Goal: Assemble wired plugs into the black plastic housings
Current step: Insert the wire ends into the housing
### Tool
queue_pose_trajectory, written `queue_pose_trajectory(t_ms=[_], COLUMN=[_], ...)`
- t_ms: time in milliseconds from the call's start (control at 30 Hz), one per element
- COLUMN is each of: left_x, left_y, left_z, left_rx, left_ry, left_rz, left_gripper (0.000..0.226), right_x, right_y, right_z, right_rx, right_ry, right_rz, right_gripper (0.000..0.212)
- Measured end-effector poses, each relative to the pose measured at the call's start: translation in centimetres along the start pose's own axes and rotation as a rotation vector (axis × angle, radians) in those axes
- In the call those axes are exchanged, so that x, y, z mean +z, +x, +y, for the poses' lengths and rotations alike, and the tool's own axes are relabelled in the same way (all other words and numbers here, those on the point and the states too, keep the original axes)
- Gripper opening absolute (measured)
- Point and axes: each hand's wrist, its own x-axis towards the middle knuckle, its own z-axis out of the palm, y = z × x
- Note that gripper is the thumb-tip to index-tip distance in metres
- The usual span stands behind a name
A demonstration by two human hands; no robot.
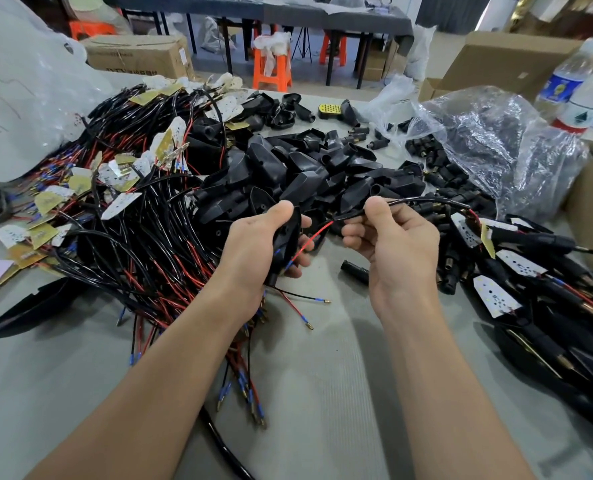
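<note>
The left hand (253, 244) is curled round a housing (286, 237), thumb on top and fingers underneath. The housing is glossy black plastic, long and tapering to a point, held on edge over the middle of the grey surface (323, 358). The right hand (395, 244) pinches a wire (416, 201) between thumb and forefinger, just right of the housing. The wire has a black sheath that runs off to the right. A thin red lead (314, 233) comes out of it on the left and slants down to a blue-sleeved tip at the left hand's fingers. Whether that tip is inside the housing cannot be told.

Behind the hands lies a heap of housings (305, 168), all the same shiny black. To the left is a big tangle of red and black wires (142, 216) with small white and yellow boards (120, 204) on their ends. At the right lies a stack of black assemblies (530, 271) with white boards showing. 1 black plug (355, 268) lies alone on the surface below the right hand. A clear bag (489, 133) with more plugs sits at the far right, beside 2 bottles (565, 81).
</note>
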Motion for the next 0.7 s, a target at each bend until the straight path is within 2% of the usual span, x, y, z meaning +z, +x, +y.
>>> queue_pose_trajectory(t_ms=[167, 400, 567, 700], left_x=[0.1, 0.2, 0.4, 0.3], left_y=[-0.4, -0.4, -0.2, -0.3], left_z=[-0.1, -0.1, 0.1, 0.4], left_rx=[0.062, -0.022, -0.017, 0.032], left_ry=[0.093, 0.014, -0.080, -0.065], left_rz=[-0.094, -0.113, 0.053, 0.169], left_gripper=[0.044, 0.047, 0.045, 0.044], right_x=[-0.1, 0.0, -0.3, -0.6], right_y=[0.2, -0.1, -0.2, -0.1], right_z=[0.3, 0.5, -0.2, -0.5], right_rx=[-0.066, -0.135, -0.060, -0.006], right_ry=[-0.067, -0.151, -0.140, -0.162], right_rz=[0.059, -0.030, -0.180, -0.201], right_gripper=[0.015, 0.012, 0.019, 0.019])
